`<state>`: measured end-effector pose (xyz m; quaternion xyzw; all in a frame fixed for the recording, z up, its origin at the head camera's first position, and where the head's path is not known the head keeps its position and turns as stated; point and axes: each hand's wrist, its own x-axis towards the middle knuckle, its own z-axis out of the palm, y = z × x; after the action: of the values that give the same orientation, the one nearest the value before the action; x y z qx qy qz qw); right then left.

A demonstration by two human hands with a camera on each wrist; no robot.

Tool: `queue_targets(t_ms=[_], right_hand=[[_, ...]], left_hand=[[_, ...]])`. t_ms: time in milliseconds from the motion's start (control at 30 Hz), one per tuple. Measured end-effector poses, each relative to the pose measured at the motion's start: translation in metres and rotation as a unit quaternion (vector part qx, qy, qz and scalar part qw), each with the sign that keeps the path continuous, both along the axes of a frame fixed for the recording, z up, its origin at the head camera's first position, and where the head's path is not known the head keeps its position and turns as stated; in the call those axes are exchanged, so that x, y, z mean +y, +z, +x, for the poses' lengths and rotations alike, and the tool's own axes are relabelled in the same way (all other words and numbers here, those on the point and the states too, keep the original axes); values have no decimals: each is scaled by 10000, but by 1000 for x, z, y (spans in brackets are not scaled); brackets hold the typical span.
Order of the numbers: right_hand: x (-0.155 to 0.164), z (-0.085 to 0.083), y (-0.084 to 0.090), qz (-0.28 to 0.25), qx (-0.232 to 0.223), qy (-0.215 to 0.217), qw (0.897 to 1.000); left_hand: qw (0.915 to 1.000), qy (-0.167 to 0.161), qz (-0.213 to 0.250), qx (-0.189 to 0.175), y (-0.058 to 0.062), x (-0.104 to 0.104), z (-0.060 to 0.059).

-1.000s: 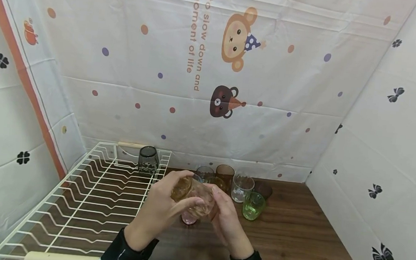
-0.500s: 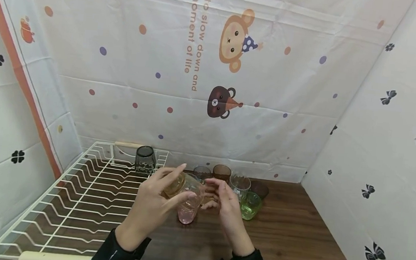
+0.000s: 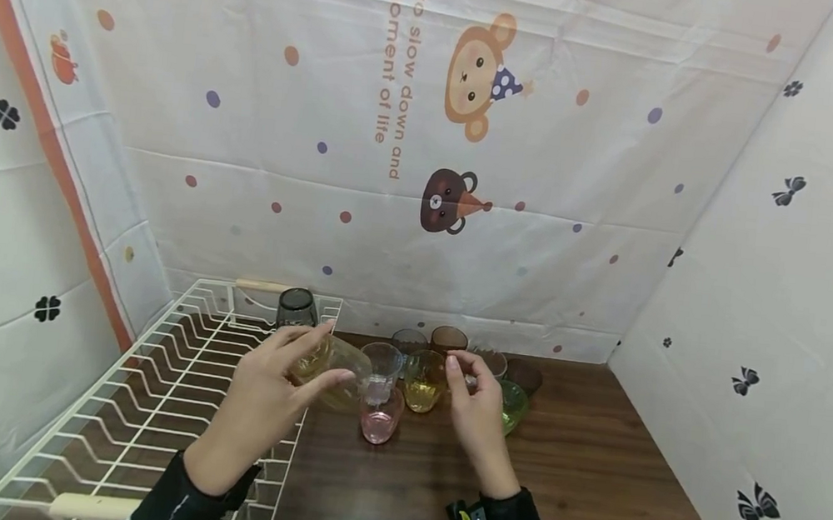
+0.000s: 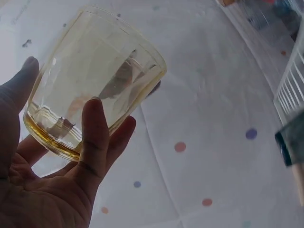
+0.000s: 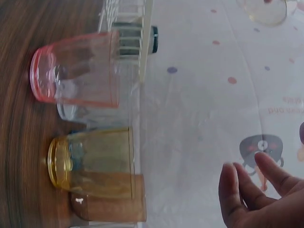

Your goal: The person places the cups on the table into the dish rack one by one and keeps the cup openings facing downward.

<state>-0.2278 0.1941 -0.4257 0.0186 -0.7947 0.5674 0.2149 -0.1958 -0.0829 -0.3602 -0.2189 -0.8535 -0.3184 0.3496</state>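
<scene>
My left hand (image 3: 268, 396) grips a pale yellow glass (image 3: 335, 361), tilted on its side, above the right edge of the white wire rack (image 3: 147, 401). In the left wrist view the yellow glass (image 4: 90, 80) lies between thumb and fingers (image 4: 95, 137). My right hand (image 3: 473, 408) hovers with relaxed fingers and holds nothing, just over the cluster of glasses. Near it stand a pink glass (image 3: 380, 424), an amber-yellow glass (image 3: 423, 382) and a green glass (image 3: 511, 403). The right wrist view shows the pink glass (image 5: 76, 69), the yellow glass (image 5: 92, 159) and my fingertips (image 5: 256, 185).
A dark grey glass (image 3: 296, 307) stands upside down at the rack's far end. More glasses, clear (image 3: 382, 365) and brown (image 3: 449, 338), crowd the back of the wooden table (image 3: 591, 478). Printed cloth walls close in behind and on both sides.
My right hand has let go of the yellow glass and drawn right. My left hand has carried the glass left, over the rack's edge.
</scene>
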Motion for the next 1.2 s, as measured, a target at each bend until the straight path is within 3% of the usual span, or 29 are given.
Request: queue_targets(t_ms=[200, 400, 500, 600, 733, 933, 1200], right_hand=[[10, -3, -2, 187, -206, -408, 9988], [11, -4, -3, 255, -314, -583, 9975], [13, -4, -2, 267, -304, -697, 9967], [17, -4, -2, 394, -262, -899, 9948], [25, -7, -4, 562, -228, -1266, 9901], [35, -10, -5, 524, -387, -1467, 9870], [47, -10, -5, 495, -595, -1643, 9834]], left_hand=[[9986, 255, -428, -164, 12, -22, -2], [9926, 297, -993, -635, 30, -41, -3], [9894, 251, -1206, -768, 38, -45, -7], [9872, 198, -1435, -662, 41, -48, -16], [9815, 232, -1807, -589, 37, -51, -33], [9690, 353, -2241, -982, 22, -60, -56], [9569, 283, -2565, -1334, -2, -70, -82]])
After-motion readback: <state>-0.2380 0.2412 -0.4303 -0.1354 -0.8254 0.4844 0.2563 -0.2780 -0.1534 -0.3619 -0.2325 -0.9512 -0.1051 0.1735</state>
